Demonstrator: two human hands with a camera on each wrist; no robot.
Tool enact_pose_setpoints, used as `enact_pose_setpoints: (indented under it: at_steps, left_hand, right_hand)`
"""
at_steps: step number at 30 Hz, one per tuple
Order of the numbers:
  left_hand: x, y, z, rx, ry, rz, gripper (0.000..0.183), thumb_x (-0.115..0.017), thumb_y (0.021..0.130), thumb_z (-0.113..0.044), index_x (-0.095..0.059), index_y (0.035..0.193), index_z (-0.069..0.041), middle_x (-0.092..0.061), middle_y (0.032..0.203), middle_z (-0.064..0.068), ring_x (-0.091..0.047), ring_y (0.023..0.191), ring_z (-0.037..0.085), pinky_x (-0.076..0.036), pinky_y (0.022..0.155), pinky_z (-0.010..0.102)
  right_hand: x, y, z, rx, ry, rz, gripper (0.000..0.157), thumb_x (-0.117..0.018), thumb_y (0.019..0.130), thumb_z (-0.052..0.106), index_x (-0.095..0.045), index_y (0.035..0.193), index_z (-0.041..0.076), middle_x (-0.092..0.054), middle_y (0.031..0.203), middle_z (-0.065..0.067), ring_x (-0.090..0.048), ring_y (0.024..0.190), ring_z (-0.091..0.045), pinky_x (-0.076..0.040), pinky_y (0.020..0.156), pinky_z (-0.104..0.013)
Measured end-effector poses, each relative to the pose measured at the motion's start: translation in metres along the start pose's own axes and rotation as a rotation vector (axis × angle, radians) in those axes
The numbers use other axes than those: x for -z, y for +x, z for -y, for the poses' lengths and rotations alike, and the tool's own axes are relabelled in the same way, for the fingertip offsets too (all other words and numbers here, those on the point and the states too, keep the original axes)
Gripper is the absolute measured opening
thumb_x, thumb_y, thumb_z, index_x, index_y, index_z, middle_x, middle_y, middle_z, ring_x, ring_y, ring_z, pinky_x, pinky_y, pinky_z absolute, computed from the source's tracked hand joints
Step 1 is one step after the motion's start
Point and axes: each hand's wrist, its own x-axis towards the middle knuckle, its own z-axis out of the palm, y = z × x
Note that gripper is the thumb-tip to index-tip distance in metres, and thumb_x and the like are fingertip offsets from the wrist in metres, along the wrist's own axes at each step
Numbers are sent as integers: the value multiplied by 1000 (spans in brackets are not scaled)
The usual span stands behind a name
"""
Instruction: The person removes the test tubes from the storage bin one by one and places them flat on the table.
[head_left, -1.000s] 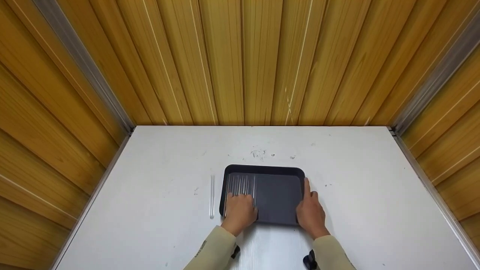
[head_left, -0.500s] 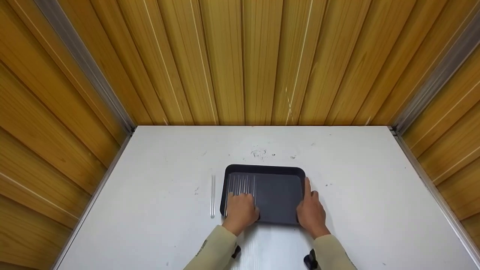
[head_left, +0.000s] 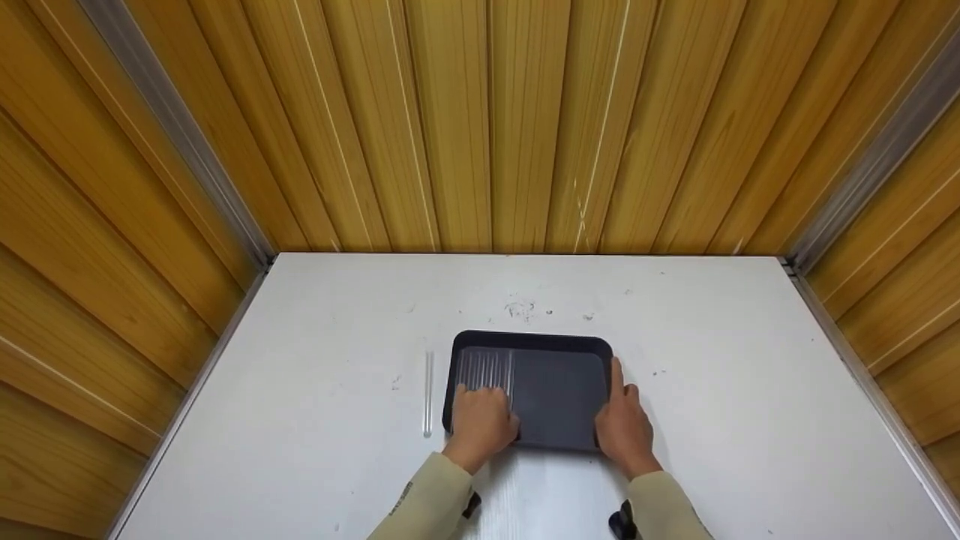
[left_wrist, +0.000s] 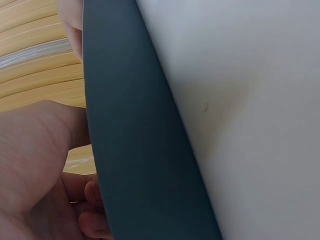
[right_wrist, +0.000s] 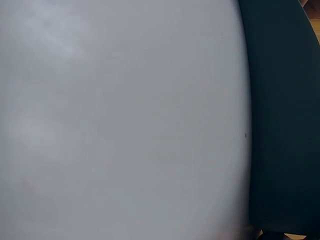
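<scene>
A dark rectangular tray (head_left: 559, 390) lies on the white table. Several clear rods or tubes (head_left: 486, 367) lie side by side in its left part, pointing away from me. Curled fingers of my left hand (head_left: 484, 420) hold the near part of these rods; their near ends are hidden beneath it. In the left wrist view, its thumb and fingertips (left_wrist: 95, 225) come up to the tray's near wall (left_wrist: 140, 130). My right hand (head_left: 624, 431) grips the tray's near right corner, index finger straight along the right wall. Only the tray wall (right_wrist: 285, 120) shows clearly in the right wrist view.
One more clear rod (head_left: 428, 394) lies on the white table (head_left: 315, 450), just left of the tray and parallel to its side. Wood-patterned panels (head_left: 525, 127) rise behind the table and on both sides. Dark scuffs mark the tabletop beyond the tray.
</scene>
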Motion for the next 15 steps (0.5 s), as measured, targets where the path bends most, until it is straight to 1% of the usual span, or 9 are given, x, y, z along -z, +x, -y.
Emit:
enact_pose_setpoints:
  at_steps: [4,7,9,12,15]
  left_hand:
    - [3,-1,2,-12,33,-26,46,-72,75,-25,-35,50,-19,-49,46,-2,-43,44,15,-49,77,46]
    - [5,-1,4,-23,55,-47,44,-72,75,-26,-37,51,-19,-49,47,-1,-41,44,15,-44,66,41]
    - [6,-2,5,-29,58,-54,43,-72,75,-26,-36,51,-19,-48,46,-2,-39,44,14,-42,62,39]
    - [8,-2,6,-26,46,-47,46,-72,75,-25,-34,50,-20,-44,45,-3,-33,44,13,-38,58,37]
    - [10,-1,8,-12,34,-22,47,-71,76,-24,-31,50,-20,-41,43,-5,-32,44,12,-38,59,37]
  right_hand:
    - [1,0,0,6,7,6,69,-40,93,2,-8,154,9,-47,115,-29,-50,65,-23,-38,54,-34]
    - [1,-1,1,8,7,6,69,-40,93,2,-9,154,8,-47,114,-29,-50,65,-23,-37,53,-34]
    - [2,-1,1,9,3,4,69,-41,94,2,-9,154,8,-47,113,-29,-50,66,-23,-38,54,-35]
    - [2,-1,1,7,7,5,68,-40,94,2,-10,154,8,-47,113,-29,-51,66,-23,-38,54,-35]
    - [3,-1,1,7,12,12,68,-40,94,3,-9,154,8,-47,116,-30,-51,67,-23,-38,55,-35]
